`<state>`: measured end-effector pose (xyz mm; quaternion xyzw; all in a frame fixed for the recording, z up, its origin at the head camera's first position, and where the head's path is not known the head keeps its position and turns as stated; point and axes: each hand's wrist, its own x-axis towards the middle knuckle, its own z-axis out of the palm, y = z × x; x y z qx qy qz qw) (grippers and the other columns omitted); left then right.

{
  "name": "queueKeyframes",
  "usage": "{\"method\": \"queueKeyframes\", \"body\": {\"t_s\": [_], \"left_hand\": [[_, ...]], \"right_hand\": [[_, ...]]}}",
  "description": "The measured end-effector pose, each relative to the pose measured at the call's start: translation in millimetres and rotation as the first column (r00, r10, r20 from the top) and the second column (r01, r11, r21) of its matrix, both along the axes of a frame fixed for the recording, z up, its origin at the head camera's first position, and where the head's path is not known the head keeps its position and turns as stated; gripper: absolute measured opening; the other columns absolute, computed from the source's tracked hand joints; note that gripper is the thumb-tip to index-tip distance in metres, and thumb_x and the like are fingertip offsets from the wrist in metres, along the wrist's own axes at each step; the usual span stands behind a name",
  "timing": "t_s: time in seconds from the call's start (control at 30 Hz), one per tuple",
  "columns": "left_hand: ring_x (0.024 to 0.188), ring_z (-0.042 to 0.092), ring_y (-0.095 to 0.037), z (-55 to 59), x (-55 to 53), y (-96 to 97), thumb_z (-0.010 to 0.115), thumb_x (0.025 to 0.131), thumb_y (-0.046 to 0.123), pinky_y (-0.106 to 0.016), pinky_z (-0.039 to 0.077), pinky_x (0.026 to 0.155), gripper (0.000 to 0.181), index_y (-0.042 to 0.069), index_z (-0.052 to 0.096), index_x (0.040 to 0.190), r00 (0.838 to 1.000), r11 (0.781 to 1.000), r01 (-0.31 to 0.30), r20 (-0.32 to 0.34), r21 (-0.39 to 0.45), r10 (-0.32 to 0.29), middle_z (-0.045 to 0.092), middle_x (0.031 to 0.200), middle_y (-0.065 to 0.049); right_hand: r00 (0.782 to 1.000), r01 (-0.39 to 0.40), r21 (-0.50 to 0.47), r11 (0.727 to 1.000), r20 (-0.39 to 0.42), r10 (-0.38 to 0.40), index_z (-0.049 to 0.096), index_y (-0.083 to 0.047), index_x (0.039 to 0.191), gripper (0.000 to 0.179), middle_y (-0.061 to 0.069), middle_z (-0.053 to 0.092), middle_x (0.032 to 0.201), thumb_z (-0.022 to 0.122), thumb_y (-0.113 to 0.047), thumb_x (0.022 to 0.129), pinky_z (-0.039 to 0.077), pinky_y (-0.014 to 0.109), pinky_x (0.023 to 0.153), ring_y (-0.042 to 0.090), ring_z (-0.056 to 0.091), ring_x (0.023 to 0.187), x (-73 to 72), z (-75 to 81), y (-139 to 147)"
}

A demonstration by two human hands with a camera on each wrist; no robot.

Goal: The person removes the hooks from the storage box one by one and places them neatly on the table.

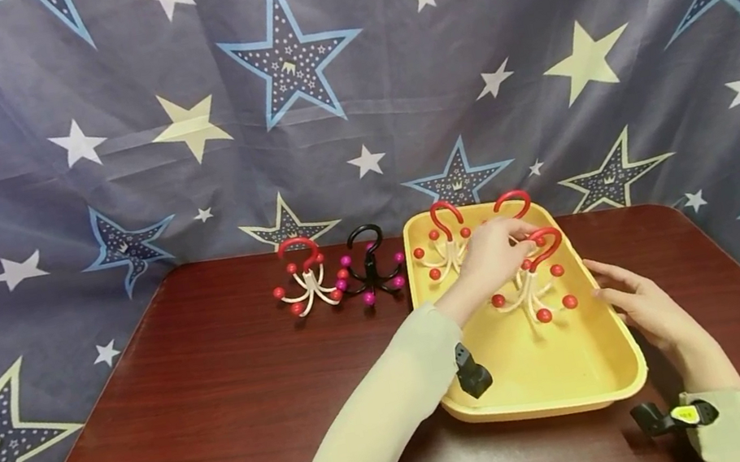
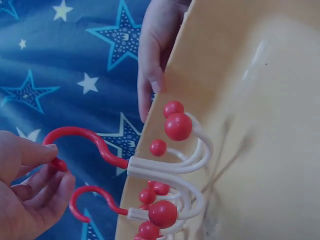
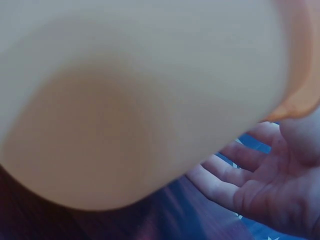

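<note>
— Left hand (image 1: 493, 255): holding what?
— Pinching the free end of a red hook between thumb and fingers. Part of the held hanger (image 1: 531, 281), smooth and glossy, with curved white arms tipped by round red balls.
— Held where?
— Over the inside of the yellow tray (image 1: 536, 371), smooth, plastic-looking, with rounded corners and a raised rim. Cannot tell whether touching the bottom.
— And the right hand (image 1: 655, 309)?
— At the outer face of the tray's right wall, fingers fairly straight and loose, released rather than clenched.
— How many hangers?
— Five in all: four white with red hooks and red balls, one black with magenta balls.
— Placed how?
— Two others inside the tray: a left one (image 1: 451, 250), upright, and a far one (image 1: 510, 195), mostly hidden behind the left hand. Two on the table (image 1: 175, 430): a white one (image 1: 309, 281) and, just beside, the black one (image 1: 370, 265). Six balls on each of those two.
— Surfaces around?
— Dark red wood grain below, shiny near the tray; behind, creased grey-blue cloth (image 1: 126, 67) printed with many five-pointed stars.
— On the arms?
— Two pale sleeves (image 1: 381, 419), two small black devices (image 1: 472, 374), one per wrist.
</note>
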<state>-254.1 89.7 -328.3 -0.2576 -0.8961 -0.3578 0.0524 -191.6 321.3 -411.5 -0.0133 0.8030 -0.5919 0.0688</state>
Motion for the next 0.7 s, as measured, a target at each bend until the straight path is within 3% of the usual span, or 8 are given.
{"method": "queueKeyframes", "body": {"t_s": [0.17,0.33,0.7], "left_hand": [[0.092,0.066,-0.008,9.2,4.6,-14.4,0.063,0.092,0.019,-0.012,0.044,0.071,0.022,0.02,0.072,0.113,1.0,0.999,0.027,-0.018,0.038,-0.026,0.074,0.108,0.003],[0.08,0.064,-0.008,17.5,8.4,-32.0,0.065,0.092,0.019,-0.011,0.041,0.061,0.022,0.017,0.072,0.112,0.998,0.995,0.051,-0.029,0.091,-0.049,0.075,0.104,0.001],[0.086,0.068,-0.012,30.5,10.3,-73.4,0.067,0.09,0.018,-0.013,0.047,0.065,0.023,0.016,0.073,0.112,0.999,0.985,-0.006,-0.04,0.171,0.013,0.075,0.102,-0.001]], "right_hand": [[1.0,-0.002,-0.023,1.0,-0.017,0.002,0.025,-0.003,0.15,0.061,-0.021,0.057,0.098,0.052,-0.016,0.098,0.056,0.023,0.067,-0.002,0.063,0.083,0.8,-1.7,0.2],[1.0,-0.009,-0.033,0.999,-0.022,0.008,0.027,-0.004,0.15,0.059,-0.021,0.058,0.098,0.052,-0.016,0.098,0.056,0.023,0.067,-0.002,0.064,0.083,1.8,-2.8,0.8],[0.999,-0.019,-0.033,0.999,-0.032,0.017,0.028,-0.007,0.15,0.058,-0.021,0.058,0.098,0.053,-0.016,0.098,0.056,0.024,0.067,-0.001,0.064,0.083,1.1,-3.9,1.0]]}}
